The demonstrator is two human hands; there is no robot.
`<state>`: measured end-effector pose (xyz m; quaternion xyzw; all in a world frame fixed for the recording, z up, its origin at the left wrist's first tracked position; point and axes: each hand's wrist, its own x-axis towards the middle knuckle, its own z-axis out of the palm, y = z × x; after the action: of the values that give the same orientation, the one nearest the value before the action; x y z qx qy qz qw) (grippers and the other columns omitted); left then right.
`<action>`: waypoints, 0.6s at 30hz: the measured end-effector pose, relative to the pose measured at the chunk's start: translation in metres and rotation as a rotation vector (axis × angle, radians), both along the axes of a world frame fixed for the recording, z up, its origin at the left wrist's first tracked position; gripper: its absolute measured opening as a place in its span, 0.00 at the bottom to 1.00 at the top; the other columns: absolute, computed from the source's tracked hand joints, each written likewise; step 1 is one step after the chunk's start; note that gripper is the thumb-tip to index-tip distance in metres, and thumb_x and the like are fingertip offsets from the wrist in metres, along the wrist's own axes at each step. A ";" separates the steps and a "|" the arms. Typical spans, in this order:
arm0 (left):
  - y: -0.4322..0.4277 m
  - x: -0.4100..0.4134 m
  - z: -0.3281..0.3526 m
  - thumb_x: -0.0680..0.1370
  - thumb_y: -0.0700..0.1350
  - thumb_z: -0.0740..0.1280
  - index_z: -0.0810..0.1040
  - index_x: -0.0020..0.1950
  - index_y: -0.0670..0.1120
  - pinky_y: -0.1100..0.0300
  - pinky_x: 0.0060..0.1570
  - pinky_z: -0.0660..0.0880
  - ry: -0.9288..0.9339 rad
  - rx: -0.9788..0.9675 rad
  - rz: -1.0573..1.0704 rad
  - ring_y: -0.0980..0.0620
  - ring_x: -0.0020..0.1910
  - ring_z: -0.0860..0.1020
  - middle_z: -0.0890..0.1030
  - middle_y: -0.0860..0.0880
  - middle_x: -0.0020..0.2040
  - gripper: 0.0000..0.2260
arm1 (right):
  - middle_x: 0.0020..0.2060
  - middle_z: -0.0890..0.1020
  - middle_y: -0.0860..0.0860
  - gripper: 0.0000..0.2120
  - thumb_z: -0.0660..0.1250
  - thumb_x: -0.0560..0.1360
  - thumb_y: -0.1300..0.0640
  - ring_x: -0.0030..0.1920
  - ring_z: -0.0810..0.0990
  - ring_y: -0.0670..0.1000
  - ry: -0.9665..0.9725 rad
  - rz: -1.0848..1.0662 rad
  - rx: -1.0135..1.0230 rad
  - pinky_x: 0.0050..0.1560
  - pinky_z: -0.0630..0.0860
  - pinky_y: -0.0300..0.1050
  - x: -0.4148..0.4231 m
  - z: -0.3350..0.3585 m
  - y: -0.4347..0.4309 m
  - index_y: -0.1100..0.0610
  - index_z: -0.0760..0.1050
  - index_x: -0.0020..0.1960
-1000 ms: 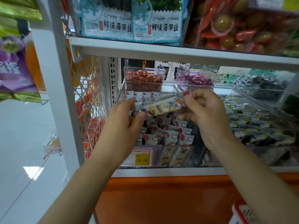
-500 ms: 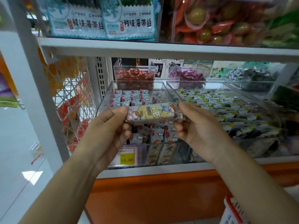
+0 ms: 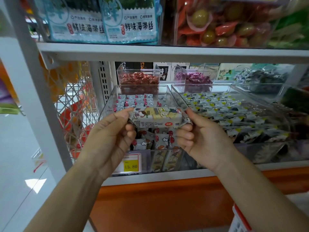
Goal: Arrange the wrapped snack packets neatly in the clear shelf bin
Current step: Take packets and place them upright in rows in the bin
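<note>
Held flat and level above the front half of the clear bin [image 3: 107, 113]: one wrapped snack packet [image 3: 155, 117], a pale oblong bar with cartoon figures at both ends, yellowish print along the top face and a white side panel with a red oval mark near its right end. Pinched at the left crimped end by the left hand [image 3: 108, 133], thumb on top and fingers curled underneath; pinched at the right crimped end by the right hand [image 3: 199, 136], thumb and forefinger closed on the seal, other fingers folded loosely below. Underneath, inside the bin, more packets [image 3: 138, 102] in grey-white wrap with red spots and small white clouds, in rows toward the rear wall, less even at the front wall. At the bin's front-left corner, a yellow price tag [image 3: 131, 166] reading 15.80. Beneath, a white shelf [image 3: 167, 178] with an orange panel [image 3: 158, 203] below its front edge. Just to the right, a wider clear tray [image 3: 225, 87] of dark packets with yellow corners. Along the shelf's rear edge, small clear boxes of red sweets [image 3: 138, 78] and purple sweets [image 3: 192, 77]. Overhead, a second white shelf [image 3: 150, 51] loaded with blue-and-white seaweed bags [image 3: 107, 25]. At the left edge, a white upright [image 3: 33, 84], wire mesh [image 3: 75, 118], pale shiny floor [image 3: 15, 164].
</note>
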<state>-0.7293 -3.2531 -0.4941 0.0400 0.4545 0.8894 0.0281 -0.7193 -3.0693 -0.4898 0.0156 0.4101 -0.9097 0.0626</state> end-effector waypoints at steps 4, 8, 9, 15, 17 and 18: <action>-0.005 0.003 0.001 0.66 0.45 0.69 0.85 0.38 0.46 0.69 0.31 0.75 0.046 -0.145 -0.010 0.59 0.29 0.75 0.78 0.51 0.31 0.06 | 0.27 0.74 0.52 0.08 0.59 0.78 0.58 0.24 0.74 0.47 0.185 -0.120 0.237 0.22 0.71 0.38 0.000 -0.005 0.003 0.57 0.69 0.41; -0.006 0.006 0.001 0.67 0.48 0.68 0.84 0.33 0.46 0.68 0.33 0.77 0.051 -0.253 -0.030 0.58 0.30 0.76 0.79 0.50 0.32 0.07 | 0.38 0.77 0.56 0.05 0.60 0.78 0.63 0.35 0.82 0.53 0.407 -0.194 0.496 0.29 0.77 0.40 0.001 -0.009 0.004 0.59 0.69 0.43; -0.006 0.007 0.001 0.67 0.49 0.68 0.84 0.34 0.45 0.67 0.34 0.77 0.046 -0.273 -0.028 0.57 0.31 0.77 0.79 0.49 0.33 0.09 | 0.39 0.77 0.55 0.04 0.61 0.77 0.64 0.36 0.82 0.53 0.439 -0.214 0.545 0.31 0.78 0.42 0.000 -0.009 0.004 0.59 0.70 0.43; -0.006 0.008 -0.001 0.70 0.47 0.66 0.83 0.49 0.48 0.67 0.40 0.77 0.162 -0.338 -0.056 0.56 0.40 0.80 0.83 0.47 0.44 0.11 | 0.41 0.78 0.56 0.05 0.67 0.73 0.59 0.43 0.80 0.56 0.451 -0.178 0.569 0.33 0.79 0.44 0.003 -0.010 0.000 0.59 0.72 0.41; -0.006 0.007 -0.001 0.69 0.46 0.66 0.81 0.55 0.49 0.66 0.44 0.77 0.202 -0.356 -0.054 0.54 0.46 0.82 0.83 0.46 0.49 0.15 | 0.45 0.76 0.63 0.08 0.68 0.71 0.55 0.46 0.78 0.63 0.430 -0.229 0.633 0.33 0.79 0.43 0.003 -0.009 -0.002 0.59 0.73 0.44; -0.006 0.007 -0.002 0.69 0.46 0.67 0.80 0.56 0.49 0.66 0.46 0.78 0.222 -0.380 -0.043 0.52 0.48 0.82 0.83 0.44 0.51 0.16 | 0.46 0.76 0.65 0.06 0.68 0.72 0.57 0.46 0.78 0.64 0.428 -0.257 0.670 0.33 0.79 0.44 0.003 -0.009 -0.002 0.59 0.74 0.46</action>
<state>-0.7221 -3.2596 -0.4962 0.1413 0.6133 0.7771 0.0041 -0.7163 -3.0717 -0.4993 -0.1032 0.6820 -0.7090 -0.1465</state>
